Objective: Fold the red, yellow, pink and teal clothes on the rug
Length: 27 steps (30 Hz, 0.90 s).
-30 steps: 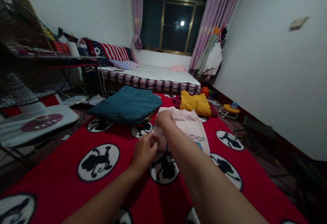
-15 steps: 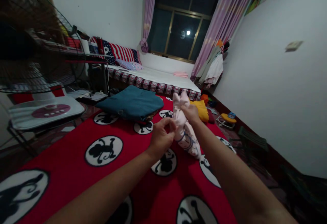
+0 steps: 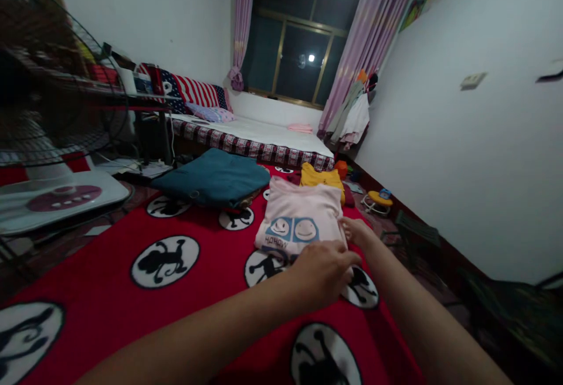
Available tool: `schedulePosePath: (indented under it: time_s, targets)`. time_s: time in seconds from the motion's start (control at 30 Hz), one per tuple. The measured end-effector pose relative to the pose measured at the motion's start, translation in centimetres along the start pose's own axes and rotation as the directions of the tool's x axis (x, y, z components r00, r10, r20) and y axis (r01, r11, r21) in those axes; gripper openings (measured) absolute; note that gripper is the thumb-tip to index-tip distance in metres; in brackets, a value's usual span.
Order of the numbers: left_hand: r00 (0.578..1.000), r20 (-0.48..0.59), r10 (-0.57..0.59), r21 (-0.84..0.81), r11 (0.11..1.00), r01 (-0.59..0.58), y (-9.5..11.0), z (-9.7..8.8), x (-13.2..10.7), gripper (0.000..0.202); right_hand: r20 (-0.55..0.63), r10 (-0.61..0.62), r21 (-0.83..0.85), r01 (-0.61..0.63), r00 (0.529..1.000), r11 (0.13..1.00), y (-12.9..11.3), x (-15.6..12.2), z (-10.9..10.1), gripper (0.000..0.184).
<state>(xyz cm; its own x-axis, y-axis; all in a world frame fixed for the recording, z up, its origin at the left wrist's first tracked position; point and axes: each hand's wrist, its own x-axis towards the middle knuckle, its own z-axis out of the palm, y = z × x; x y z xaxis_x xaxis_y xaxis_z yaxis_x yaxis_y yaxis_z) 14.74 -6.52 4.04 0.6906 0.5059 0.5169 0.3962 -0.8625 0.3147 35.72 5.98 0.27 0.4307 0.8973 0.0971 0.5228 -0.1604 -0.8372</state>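
A pale pink shirt [image 3: 303, 200] lies folded into a block on the red blanket [image 3: 185, 314], its front print of blue squares with smiley faces upward. Over the shirt's lower right corner, my left hand [image 3: 328, 271] reaches across with its fingers loosely apart. My right hand [image 3: 358, 234] is at the shirt's right side, fingers curled in against its edge; the fingertips are partly hidden. Just behind the shirt rests a folded yellow garment [image 3: 323, 177] with a dark red one [image 3: 349, 196] beside it. To the left lies a folded teal garment [image 3: 215, 180].
An electric fan [image 3: 57, 191] stands close on the left, near a cluttered desk [image 3: 149, 104]. A bed [image 3: 264, 130] runs below the window at the back. On the right are a small yellow stool [image 3: 379, 198], a dark folding chair [image 3: 416, 230] and the white wall [image 3: 484, 156].
The pink shirt, held bunched and upright before, now lies flat with its print showing. My left hand has moved right and nearer me; my right hand has come down to the shirt's right edge.
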Motion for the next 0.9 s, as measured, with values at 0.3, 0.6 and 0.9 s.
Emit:
schedulePosePath:
  time_s: [0.3, 0.6, 0.9]
  targets:
    - [0.928, -0.167, -0.333, -0.049, 0.943, 0.33, -7.2, 0.2, -4.8, 0.02, -0.065, -0.153, -0.245, 0.133, 0.986, 0.96, 1.2, 1.1, -0.6, 0.039]
    - [0.838, -0.229, -0.496, 0.004, 0.86, 0.51, -12.9, 1.1, -4.8, 0.033, -0.175, -0.069, -0.347, 0.004, 0.982, 0.938, 0.4, 1.5, 3.5, 0.07]
    - [0.52, -0.261, -0.813, -0.233, 0.576, 0.784, -21.8, 0.9, 2.6, 0.047, -0.154, -0.254, -0.501, 0.146, 0.955, 0.853, 0.3, 1.6, 5.6, 0.035]
